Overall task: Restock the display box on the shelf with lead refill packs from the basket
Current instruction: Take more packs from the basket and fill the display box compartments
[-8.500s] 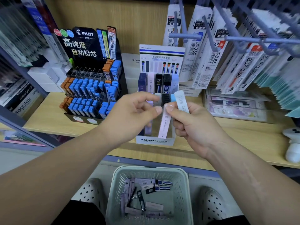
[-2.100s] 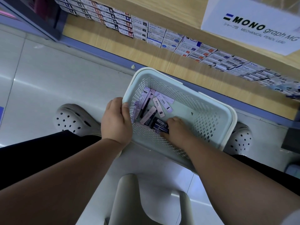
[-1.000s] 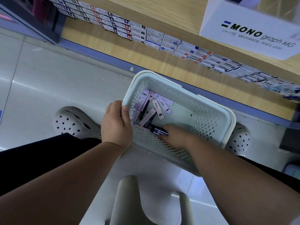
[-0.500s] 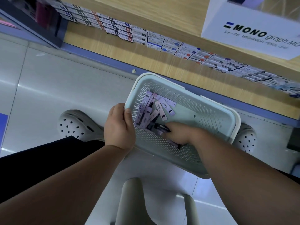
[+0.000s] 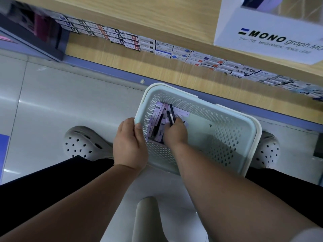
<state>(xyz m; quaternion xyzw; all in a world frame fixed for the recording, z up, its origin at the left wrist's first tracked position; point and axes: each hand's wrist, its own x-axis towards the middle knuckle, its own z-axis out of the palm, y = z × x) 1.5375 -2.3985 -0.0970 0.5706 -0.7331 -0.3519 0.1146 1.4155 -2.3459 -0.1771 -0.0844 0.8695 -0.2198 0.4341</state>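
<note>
Over glossy grey floor tiles (image 5: 61,102) by wooden shelf (image 5: 157,20), left grip (image 5: 130,145) clamping rim of pale perforated basket (image 5: 251,130), right grip (image 5: 174,133) pinching slim black lead refill packs (image 5: 171,110).

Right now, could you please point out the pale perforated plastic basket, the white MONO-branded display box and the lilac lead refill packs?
Pale perforated plastic basket (image 5: 227,135): head view, right inner wall.
White MONO-branded display box (image 5: 258,21): head view, front panel above lettering.
Lilac lead refill packs (image 5: 156,115): head view, leftmost pack's face.
</note>
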